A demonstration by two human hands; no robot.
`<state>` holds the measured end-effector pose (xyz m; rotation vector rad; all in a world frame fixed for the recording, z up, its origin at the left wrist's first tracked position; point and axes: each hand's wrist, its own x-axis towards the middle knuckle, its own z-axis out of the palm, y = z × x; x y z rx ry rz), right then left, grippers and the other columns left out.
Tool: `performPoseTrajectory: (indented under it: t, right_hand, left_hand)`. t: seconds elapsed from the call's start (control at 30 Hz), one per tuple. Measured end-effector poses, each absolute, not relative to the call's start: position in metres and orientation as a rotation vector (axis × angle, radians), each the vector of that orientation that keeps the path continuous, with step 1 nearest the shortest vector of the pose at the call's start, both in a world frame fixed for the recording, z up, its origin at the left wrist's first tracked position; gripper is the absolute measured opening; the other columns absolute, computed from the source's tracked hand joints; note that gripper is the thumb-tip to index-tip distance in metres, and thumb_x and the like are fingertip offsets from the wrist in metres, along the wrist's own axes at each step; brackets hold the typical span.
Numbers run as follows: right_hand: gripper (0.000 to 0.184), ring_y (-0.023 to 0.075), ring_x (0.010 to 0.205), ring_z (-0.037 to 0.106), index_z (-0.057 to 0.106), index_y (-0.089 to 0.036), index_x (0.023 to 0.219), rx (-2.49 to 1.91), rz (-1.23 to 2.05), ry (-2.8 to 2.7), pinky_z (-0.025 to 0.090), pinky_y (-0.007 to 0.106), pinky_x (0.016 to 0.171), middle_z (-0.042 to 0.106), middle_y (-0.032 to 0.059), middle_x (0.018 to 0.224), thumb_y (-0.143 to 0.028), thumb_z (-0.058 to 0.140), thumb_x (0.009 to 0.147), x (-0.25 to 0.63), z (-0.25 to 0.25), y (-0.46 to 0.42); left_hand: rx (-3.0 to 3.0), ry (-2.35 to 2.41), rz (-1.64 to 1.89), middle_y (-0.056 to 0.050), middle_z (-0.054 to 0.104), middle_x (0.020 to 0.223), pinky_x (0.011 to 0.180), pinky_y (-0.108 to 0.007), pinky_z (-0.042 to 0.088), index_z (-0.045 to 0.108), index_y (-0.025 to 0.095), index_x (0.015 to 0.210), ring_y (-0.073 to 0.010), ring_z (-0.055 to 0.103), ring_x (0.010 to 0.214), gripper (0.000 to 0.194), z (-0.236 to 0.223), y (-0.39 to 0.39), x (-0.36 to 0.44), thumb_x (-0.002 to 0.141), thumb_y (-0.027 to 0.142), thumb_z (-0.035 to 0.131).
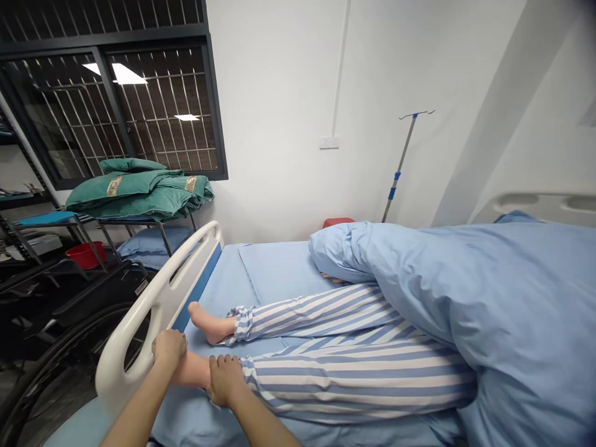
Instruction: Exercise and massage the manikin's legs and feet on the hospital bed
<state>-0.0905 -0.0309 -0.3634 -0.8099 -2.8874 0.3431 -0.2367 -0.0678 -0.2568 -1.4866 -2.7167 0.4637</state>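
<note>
Left hand: I am seeing the left hand [167, 347] cupping the toe end of the near foot [193, 371], just inside the bed rail [162, 298].
Right hand: I am seeing the right hand [226, 379] wrapping around the ankle of that foot, just above the cuff of the striped pyjama trousers [354, 379].
Fingers: The fingers [226, 366] of the right hand are curling closed around the ankle; the left hand's are curving over the foot, and I cannot tell how far they reach underneath.
Foot location: The near foot is lying beside the bed rail, with the far foot [207, 323] resting further along it.
Surroundings: A blue quilt [465, 310] is covering the figure's upper body, away from the bed rail, while a black wheelchair [93, 292] is standing beyond it.
Risk: I am judging that the smooth skin could slip from a light grip, letting the leg drop. A pull toward the bed rail could knock the foot against it, and too tight a squeeze could strain the ankle.
</note>
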Motion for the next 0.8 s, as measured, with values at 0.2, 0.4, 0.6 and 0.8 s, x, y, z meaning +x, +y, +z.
performPoseTrajectory:
  t: [0.2, 0.4, 0.6, 0.8]
  right_hand:
    - [0.065, 0.0338, 0.097, 0.057, 0.044, -0.011, 0.124, -0.807, 0.348, -2.895, 0.046, 0.052, 0.078, 0.059, 0.0202, 0.108, -0.040, 0.059, 0.069, -0.091, -0.364, -0.030]
    - [0.063, 0.0335, 0.097, 0.057, 0.044, -0.010, 0.124, -0.801, 0.341, -2.915, 0.047, 0.050, 0.078, 0.059, 0.0194, 0.107, -0.040, 0.058, 0.071, -0.090, -0.357, -0.030]
    - [0.061, 0.0330, 0.097, 0.057, 0.044, -0.011, 0.123, -0.818, 0.357, -2.906, 0.046, 0.050, 0.079, 0.059, 0.0185, 0.108, -0.039, 0.058, 0.071, -0.088, -0.352, -0.031]
    - [0.055, 0.0319, 0.094, 0.058, 0.047, -0.012, 0.118, -0.803, 0.315, -2.888, 0.047, 0.048, 0.078, 0.060, 0.0176, 0.105, -0.038, 0.058, 0.070, -0.085, -0.351, -0.034]
  left_hand:
    - [-1.616, -2.638, 0.556, -0.024, 0.068, 0.096, 0.080, -0.048, 0.046, 0.070, 0.005, 0.094, -0.0338, 0.063, 0.093, 0.040, -0.261, -0.060, -0.249, 0.083, 0.017, 0.034]
    - [-1.646, -2.670, 0.445, -0.022, 0.068, 0.099, 0.082, -0.043, 0.045, 0.070, 0.009, 0.095, -0.0309, 0.063, 0.093, 0.037, -0.270, -0.061, -0.262, 0.080, 0.026, 0.040]
    - [-1.493, -2.739, 0.281, -0.019, 0.067, 0.099, 0.077, -0.040, 0.045, 0.066, 0.013, 0.096, -0.0289, 0.064, 0.092, 0.041, -0.278, -0.068, -0.264, 0.081, 0.030, 0.032]
    - [-1.117, -2.780, -0.113, -0.013, 0.069, 0.084, 0.068, -0.037, 0.044, 0.063, 0.019, 0.088, -0.0282, 0.065, 0.080, 0.043, -0.288, -0.087, -0.248, 0.084, 0.037, 0.024]
